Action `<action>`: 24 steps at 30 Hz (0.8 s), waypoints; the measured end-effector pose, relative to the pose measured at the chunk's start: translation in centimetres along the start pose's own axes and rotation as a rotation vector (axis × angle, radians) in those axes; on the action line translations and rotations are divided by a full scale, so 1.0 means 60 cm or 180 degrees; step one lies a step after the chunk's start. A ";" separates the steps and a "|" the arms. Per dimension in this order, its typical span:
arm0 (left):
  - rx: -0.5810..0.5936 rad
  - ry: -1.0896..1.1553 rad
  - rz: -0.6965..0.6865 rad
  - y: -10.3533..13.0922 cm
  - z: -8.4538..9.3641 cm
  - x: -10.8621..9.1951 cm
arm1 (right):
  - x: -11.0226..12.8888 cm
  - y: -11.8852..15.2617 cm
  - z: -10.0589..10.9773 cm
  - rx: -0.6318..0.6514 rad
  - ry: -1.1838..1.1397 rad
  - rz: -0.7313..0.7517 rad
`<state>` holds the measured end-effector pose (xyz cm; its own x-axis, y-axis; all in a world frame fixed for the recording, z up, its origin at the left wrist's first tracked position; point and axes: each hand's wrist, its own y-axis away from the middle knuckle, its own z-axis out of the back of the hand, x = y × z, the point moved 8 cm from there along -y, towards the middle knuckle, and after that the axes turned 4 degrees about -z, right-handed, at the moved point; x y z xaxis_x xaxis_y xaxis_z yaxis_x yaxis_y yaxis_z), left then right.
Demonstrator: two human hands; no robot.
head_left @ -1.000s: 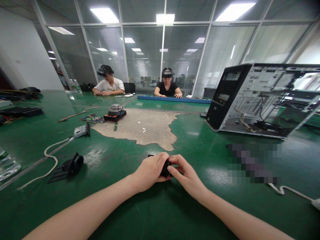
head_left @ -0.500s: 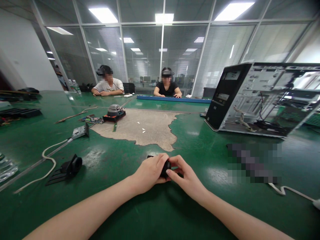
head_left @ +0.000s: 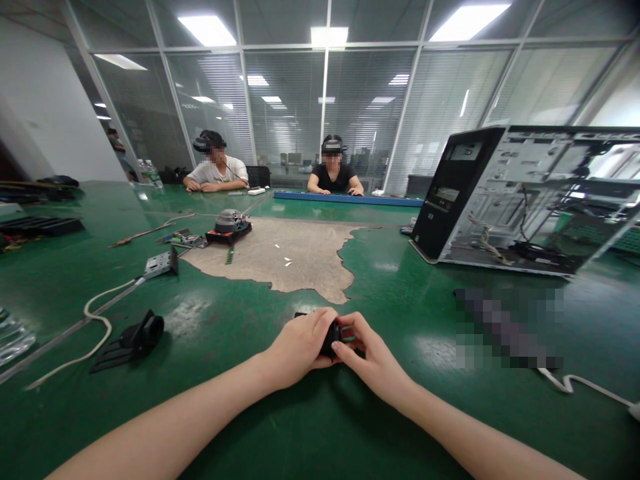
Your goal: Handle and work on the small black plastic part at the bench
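Low over the green tabletop, both hands meet around a small black part [head_left: 330, 339], mostly covered by fingers, so its kind cannot be made out. My left hand [head_left: 300, 341] is wrapped over it from the left, with a dark edge of it showing beyond the knuckles. From the right, my right hand [head_left: 367, 348] pinches its near side between thumb and curled fingers. Off to the left lies a black plastic bracket with a round opening [head_left: 143, 333], apart from both hands.
At right stands an opened computer case [head_left: 450, 200], with a blurred-out strip [head_left: 505, 327] and white cord before it. Ahead, a fan-like heatsink [head_left: 229, 223] sits on a bare brown patch [head_left: 300, 257]. A metal bracket [head_left: 159, 263] lies left. Two people sit across the table.
My right thumb and fingers have shifted very slightly against the black part. My left hand stays in place around it.
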<state>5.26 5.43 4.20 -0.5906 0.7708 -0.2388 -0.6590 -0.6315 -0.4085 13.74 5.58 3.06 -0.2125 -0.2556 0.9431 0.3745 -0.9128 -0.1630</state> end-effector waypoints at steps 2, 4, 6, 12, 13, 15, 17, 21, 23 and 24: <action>0.0009 0.0005 0.0005 0.000 0.001 -0.001 | 0.001 0.001 0.000 0.0007 -0.0074 0.0016; 0.0016 0.0021 0.0017 0.000 0.002 -0.001 | -0.003 -0.001 0.000 0.0020 -0.0172 -0.0018; 0.0039 0.0032 0.0029 0.000 0.002 -0.001 | -0.008 -0.003 0.001 -0.0012 -0.0185 -0.0057; 0.0083 0.0018 0.0094 -0.001 0.001 0.001 | -0.007 -0.002 -0.002 0.0002 0.0094 -0.0044; 0.0088 0.0014 0.0099 0.000 0.000 0.001 | -0.003 0.000 -0.003 0.0010 0.0168 0.0021; 0.0103 -0.0004 0.0094 0.000 -0.001 0.001 | 0.006 0.003 -0.001 -0.0061 0.0327 0.0196; 0.0112 -0.0008 0.0082 -0.001 -0.001 0.000 | 0.012 0.005 0.003 -0.0154 0.0393 0.0354; 0.0082 0.0057 0.0122 -0.002 0.000 0.001 | 0.006 0.003 0.004 -0.0148 0.0168 0.0297; 0.0063 0.0102 0.0143 -0.002 0.000 0.002 | -0.002 0.000 0.003 -0.0117 0.0021 0.0133; 0.0063 0.0111 0.0143 -0.002 0.001 0.002 | -0.005 -0.001 0.002 -0.0098 -0.0020 0.0062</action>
<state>5.26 5.58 4.25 -0.6036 0.7438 -0.2871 -0.6414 -0.6669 -0.3793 13.90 5.77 2.84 -0.1998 -0.2715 0.9415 0.3505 -0.9171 -0.1900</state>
